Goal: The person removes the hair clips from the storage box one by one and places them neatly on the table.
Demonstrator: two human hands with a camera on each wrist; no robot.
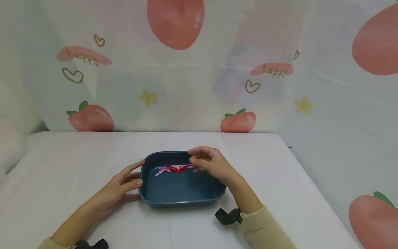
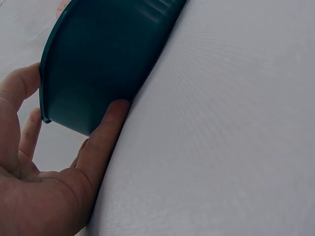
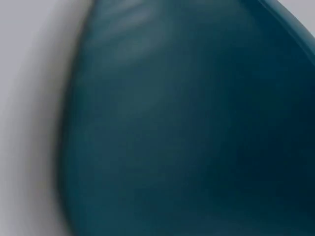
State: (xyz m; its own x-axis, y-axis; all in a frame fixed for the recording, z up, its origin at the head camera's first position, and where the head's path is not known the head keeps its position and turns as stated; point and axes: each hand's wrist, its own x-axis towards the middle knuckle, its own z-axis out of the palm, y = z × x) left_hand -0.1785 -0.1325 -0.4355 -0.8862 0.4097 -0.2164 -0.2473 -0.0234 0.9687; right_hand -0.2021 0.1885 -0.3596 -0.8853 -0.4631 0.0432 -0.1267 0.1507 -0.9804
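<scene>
A dark blue rectangular tray (image 1: pixel 181 203) lies on the white table. Inside it, toward the back, are several small pink and red hair clips: a pink one (image 1: pixel 161 171) at the left and a red one (image 1: pixel 178 168) in the middle. My left hand (image 1: pixel 115 189) touches the tray's left side with fairly straight, spread fingers; in the left wrist view, fingertips meet the blue wall (image 2: pixel 98 64). Over the tray's right part, my right hand (image 1: pixel 212 164) has loosely bent fingers close to the clips, with no held thing visible. Blurred blue tray surface (image 3: pixel 172 123) fills the right wrist view.
White cloth (image 1: pixel 77 166) covers the table. Behind it hangs a pale curtain (image 1: pixel 186 83) printed with peaches, hearts and flowers. Black wrist camera mounts (image 1: pixel 228 217) sit on both wrists, the right one just off the tray's near right corner.
</scene>
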